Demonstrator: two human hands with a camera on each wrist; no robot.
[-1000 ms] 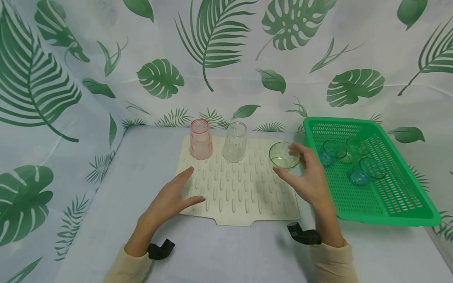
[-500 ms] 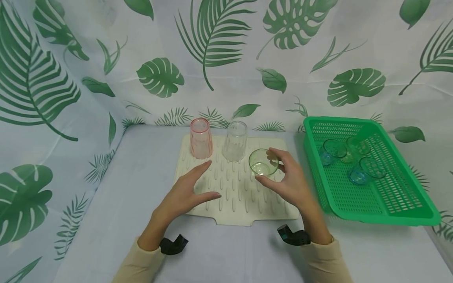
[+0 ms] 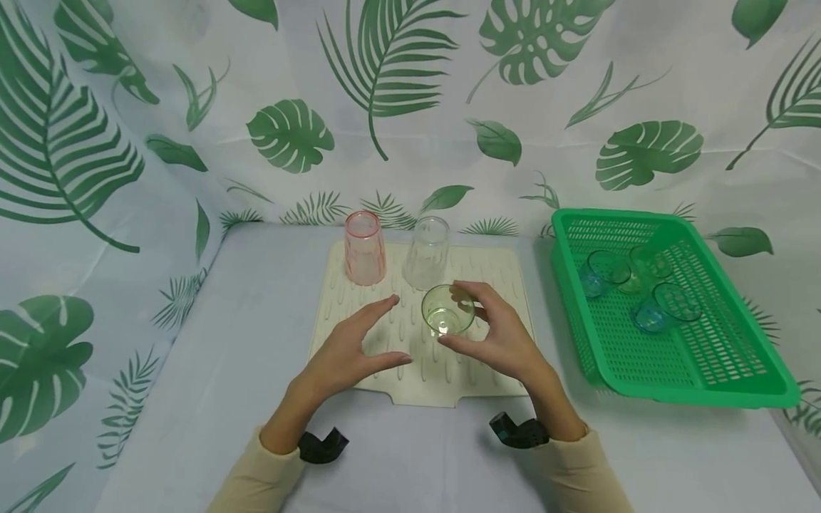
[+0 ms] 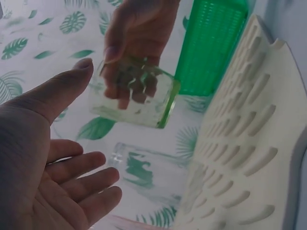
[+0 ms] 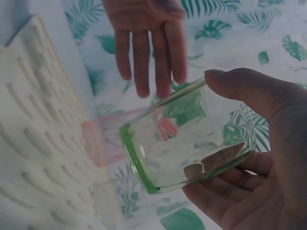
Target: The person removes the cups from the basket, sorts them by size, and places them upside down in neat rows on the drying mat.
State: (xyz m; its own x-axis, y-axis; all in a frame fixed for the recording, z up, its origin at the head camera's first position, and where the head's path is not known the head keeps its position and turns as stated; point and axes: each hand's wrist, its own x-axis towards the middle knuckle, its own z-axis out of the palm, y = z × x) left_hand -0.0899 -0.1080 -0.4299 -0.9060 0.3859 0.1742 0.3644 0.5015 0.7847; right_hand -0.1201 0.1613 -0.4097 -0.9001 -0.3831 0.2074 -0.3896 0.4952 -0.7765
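My right hand (image 3: 497, 335) holds a pale green drinking glass (image 3: 442, 322) between thumb and fingers, above the cream ribbed drying mat (image 3: 385, 377). In the right wrist view, the glass's thick green end (image 5: 139, 160) points toward the mat. My left hand (image 3: 349, 349) is empty, its fingers spread, to the left of the glass and apart from it; the left wrist view shows its palm facing the glass. A pink glass (image 3: 365, 249) and a clear glass (image 3: 426, 253) stand side by side on the back of the mat.
At the right stands a green plastic basket (image 3: 693, 388) with openwork walls. Inside it are two blue glasses (image 3: 651, 317) and a greenish one (image 3: 651, 263). A leaf-patterned cloth (image 3: 423, 164) hangs behind the white table surface (image 3: 256, 285).
My right hand has carried the green glass left from near the basket to over the middle of the mat. My left hand has moved rightward toward it.
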